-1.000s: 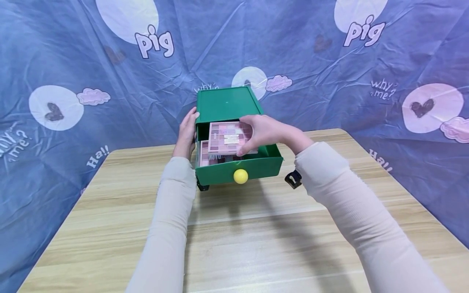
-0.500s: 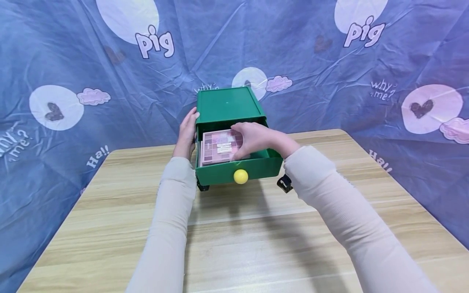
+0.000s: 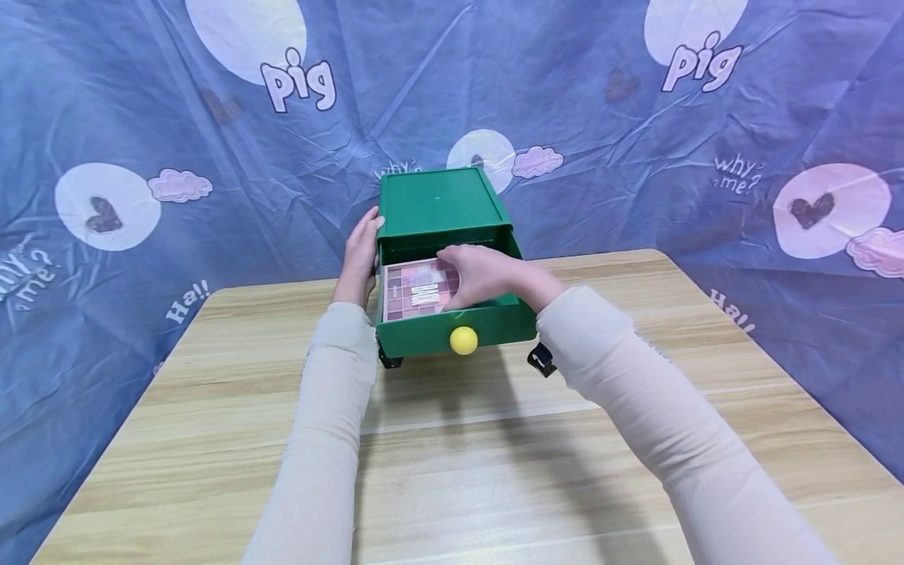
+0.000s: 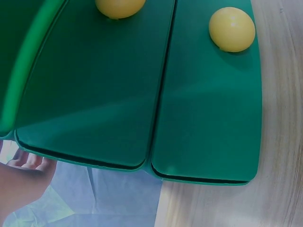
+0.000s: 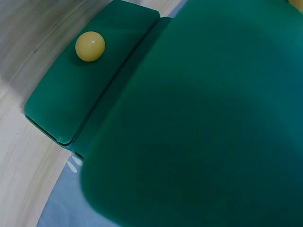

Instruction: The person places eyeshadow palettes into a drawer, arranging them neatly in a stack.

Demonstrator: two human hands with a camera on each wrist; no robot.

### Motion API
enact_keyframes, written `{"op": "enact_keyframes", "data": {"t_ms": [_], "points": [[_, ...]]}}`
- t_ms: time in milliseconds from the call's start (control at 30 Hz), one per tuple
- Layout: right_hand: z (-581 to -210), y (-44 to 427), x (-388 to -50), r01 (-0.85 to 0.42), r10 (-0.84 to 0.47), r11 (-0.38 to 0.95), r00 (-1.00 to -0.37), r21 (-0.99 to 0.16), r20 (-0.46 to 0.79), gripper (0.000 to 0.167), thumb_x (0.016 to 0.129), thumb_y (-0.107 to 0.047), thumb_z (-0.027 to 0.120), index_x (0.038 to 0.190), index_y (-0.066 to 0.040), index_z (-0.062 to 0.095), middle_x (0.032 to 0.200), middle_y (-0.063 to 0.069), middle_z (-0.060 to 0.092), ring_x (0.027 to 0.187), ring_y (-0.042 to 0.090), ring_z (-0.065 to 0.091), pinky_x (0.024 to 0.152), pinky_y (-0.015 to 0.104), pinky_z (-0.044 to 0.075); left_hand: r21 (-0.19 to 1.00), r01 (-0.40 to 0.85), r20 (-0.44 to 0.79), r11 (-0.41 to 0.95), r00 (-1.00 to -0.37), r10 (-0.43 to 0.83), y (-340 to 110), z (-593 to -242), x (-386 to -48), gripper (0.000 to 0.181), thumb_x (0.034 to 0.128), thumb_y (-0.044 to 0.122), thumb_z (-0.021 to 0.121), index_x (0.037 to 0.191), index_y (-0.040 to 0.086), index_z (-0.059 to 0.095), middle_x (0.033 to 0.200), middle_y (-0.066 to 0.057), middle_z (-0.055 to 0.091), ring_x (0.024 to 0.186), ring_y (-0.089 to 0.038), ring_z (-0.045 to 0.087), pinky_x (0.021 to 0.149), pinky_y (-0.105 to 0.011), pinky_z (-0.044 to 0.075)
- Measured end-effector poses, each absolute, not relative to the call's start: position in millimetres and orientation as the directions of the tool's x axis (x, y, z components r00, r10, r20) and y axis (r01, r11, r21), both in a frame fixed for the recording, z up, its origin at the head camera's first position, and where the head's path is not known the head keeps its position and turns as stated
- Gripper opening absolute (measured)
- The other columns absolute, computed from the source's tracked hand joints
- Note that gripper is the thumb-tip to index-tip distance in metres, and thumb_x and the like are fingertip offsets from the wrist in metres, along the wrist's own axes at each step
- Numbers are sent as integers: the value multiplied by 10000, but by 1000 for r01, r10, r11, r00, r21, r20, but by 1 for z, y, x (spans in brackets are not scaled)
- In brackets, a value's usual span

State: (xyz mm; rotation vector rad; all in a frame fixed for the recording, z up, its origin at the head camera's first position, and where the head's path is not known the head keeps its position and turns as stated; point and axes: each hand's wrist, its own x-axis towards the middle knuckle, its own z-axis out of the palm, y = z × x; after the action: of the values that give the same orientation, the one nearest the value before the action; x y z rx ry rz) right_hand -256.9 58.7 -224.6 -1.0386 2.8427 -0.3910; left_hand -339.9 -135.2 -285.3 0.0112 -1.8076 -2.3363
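Observation:
A green drawer cabinet (image 3: 441,200) stands on the table with its top drawer (image 3: 417,337) pulled out; a round yellow knob (image 3: 464,340) sits on the drawer's front. Inside, at the drawer's left, lies a pink eyeshadow palette (image 3: 399,292) with a grid of shades. My right hand (image 3: 483,275) reaches in over the drawer front and grips the palette's right part between thumb and fingers. My left hand (image 3: 360,259) rests against the cabinet's left side, its fingers (image 4: 34,161) showing beside the green edge in the left wrist view. The right wrist view does not show the right hand.
Below the open drawer are closed green drawers with yellow knobs (image 4: 232,29). The light wooden table (image 3: 452,486) spreads in front and to both sides. A blue printed cloth (image 3: 600,94) hangs behind it. A black strap piece (image 3: 542,359) hangs by the right cuff.
My right hand has moved left and down with the palette, which now lies lower in the drawer and covers the second palette seen earlier. The left hand stays on the cabinet's side.

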Motion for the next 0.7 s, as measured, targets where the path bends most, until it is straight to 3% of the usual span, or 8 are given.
{"op": "enact_keyframes", "data": {"t_ms": [167, 400, 700], "points": [[-227, 58, -257, -632, -650, 738, -760, -236, 1, 856, 660, -395, 699, 1280, 65, 329, 1201, 141, 438, 1043, 232, 408, 903, 324, 318, 962, 142, 110, -231, -983, -145, -136, -286, -340, 460, 819, 268, 525, 1272, 236, 453, 1140, 0, 516, 551, -56, 432, 454, -167, 282], [-230, 59, -255, -646, -662, 731, -749, -219, 2, 850, 673, -384, 696, 1284, 68, 316, 1206, 143, 431, 1059, 236, 393, 916, 323, 305, 962, 148, 115, -228, -982, -149, -135, -286, -338, 471, 826, 264, 514, 1288, 222, 433, 1085, -17, 543, 396, -54, 284, 404, -172, 238], [-234, 64, -251, -646, -667, 721, -745, -251, 3, 821, 719, -350, 675, 1301, 74, 282, 1273, 163, 374, 1124, 254, 351, 948, 331, 266, 963, 150, 118, -224, -982, -149, -132, -288, -335, 470, 831, 267, 513, 1290, 223, 429, 1157, -3, 506, 472, -60, 368, 436, -173, 267]]}}
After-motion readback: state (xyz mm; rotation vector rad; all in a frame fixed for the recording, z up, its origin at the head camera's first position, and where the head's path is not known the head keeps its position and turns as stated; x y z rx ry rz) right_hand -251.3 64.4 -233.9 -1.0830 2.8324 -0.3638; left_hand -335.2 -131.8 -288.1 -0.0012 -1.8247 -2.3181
